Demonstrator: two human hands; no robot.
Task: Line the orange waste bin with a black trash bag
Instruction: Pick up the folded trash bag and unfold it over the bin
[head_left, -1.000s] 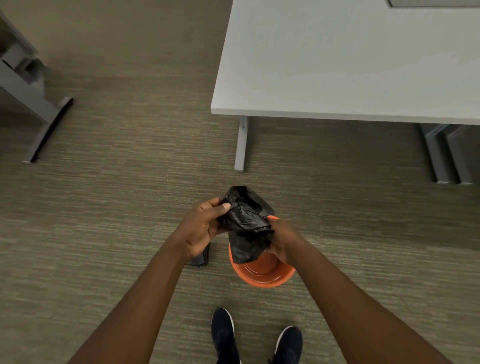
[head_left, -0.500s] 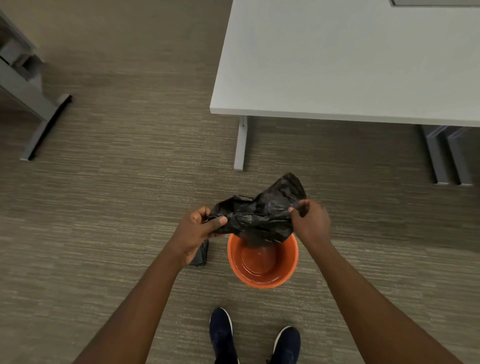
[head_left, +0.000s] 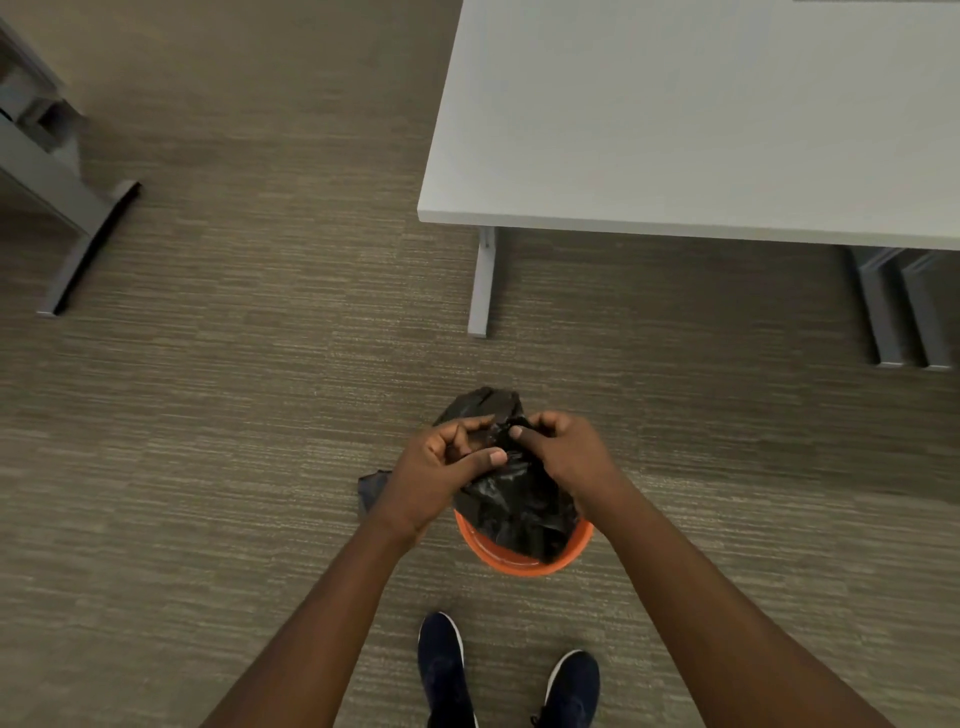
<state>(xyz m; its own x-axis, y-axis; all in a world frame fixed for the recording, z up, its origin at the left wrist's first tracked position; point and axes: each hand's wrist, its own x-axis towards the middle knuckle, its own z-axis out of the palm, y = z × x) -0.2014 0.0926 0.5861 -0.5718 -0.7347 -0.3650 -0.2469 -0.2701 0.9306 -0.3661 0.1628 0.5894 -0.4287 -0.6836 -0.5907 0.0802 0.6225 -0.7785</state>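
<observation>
While bunched: crumpled glossy black plastic trash bag (head_left: 511, 499), lower end hanging into round orange plastic waste bin (head_left: 524, 553) on carpet, off the white table's (head_left: 675, 130) near-left corner.
Grip: left hand (head_left: 436, 478) and right hand (head_left: 563, 457) pinch bag's top, fingers closed.
Change: hands were spread apart; now together.
Count: one bag, one bin, two hands.

Grey-brown striped carpet (head_left: 234, 467) across the floor. White desk (head_left: 701, 130) upper right on a grey metal leg (head_left: 483, 280), with two more grey supports (head_left: 901, 306) near the right edge; another grey frame foot (head_left: 78, 234) at far left (top out of view). Two dark shoes (head_left: 506, 675) with white soles at bottom centre, and a small dark flat item (head_left: 371, 488) on the carpet, mostly hidden.
</observation>
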